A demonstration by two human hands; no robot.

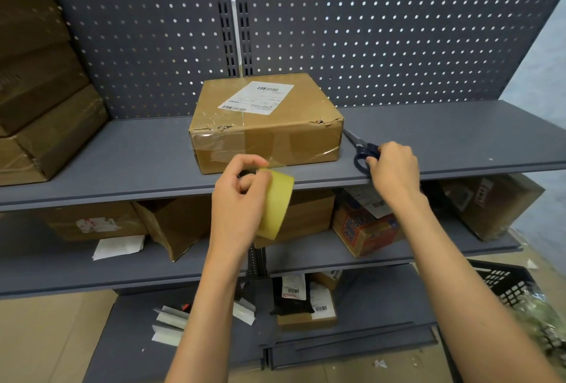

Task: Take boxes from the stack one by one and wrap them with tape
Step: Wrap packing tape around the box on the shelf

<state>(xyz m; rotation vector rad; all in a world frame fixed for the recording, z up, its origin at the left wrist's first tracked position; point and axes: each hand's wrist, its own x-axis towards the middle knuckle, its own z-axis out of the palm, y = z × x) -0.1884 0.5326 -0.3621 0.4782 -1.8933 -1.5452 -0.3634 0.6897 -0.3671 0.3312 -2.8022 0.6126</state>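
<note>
Left hand (237,198) grips the tape roll (275,203) just off the shelf (122,165) front edge, strip running up to the box (266,122). Right hand (393,169) curled on the scissors (363,149) handles, blades flat on shelf beside box's right side. Box stack (39,91) far left on same shelf

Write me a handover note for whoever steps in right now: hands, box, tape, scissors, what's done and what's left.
Left hand: holds the tape roll, a strip running from it to the box front.
Right hand: gripping the scissors handles on the shelf, beside the box.
Cardboard box: on the shelf, labelled, clear tape across the front and left corner.
Left: cut the strip, smooth it down, then next box from the stack at far left.
</note>
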